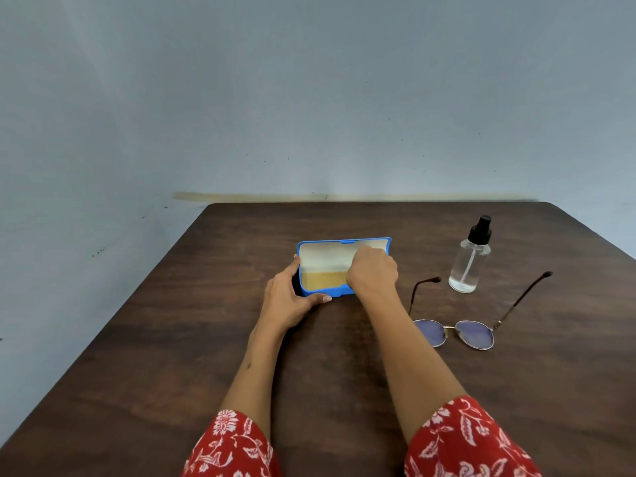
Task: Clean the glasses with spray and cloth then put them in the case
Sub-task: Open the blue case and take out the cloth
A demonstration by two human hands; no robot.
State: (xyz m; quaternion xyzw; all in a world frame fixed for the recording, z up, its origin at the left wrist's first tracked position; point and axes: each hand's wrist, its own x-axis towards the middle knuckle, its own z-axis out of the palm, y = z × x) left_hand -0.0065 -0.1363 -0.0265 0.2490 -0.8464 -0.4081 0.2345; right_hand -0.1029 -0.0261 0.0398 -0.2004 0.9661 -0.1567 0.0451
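Observation:
A blue glasses case (330,292) lies open in the middle of the table, its pale-lined lid (327,253) standing up at the back. A tan cloth (323,280) lies in its base. My left hand (292,297) grips the case's left end, thumb along the front edge. My right hand (373,271) reaches into the right half of the case with fingers curled down onto the cloth; the fingertips are hidden. The glasses (454,333) lie to the right with temples unfolded, lenses toward me. A clear spray bottle (468,266) with a black nozzle stands behind them.
Everything rests on a dark wooden table (206,339) that ends at a grey wall at the back. The table's left edge runs diagonally. Red patterned sleeves (464,438) show at the bottom.

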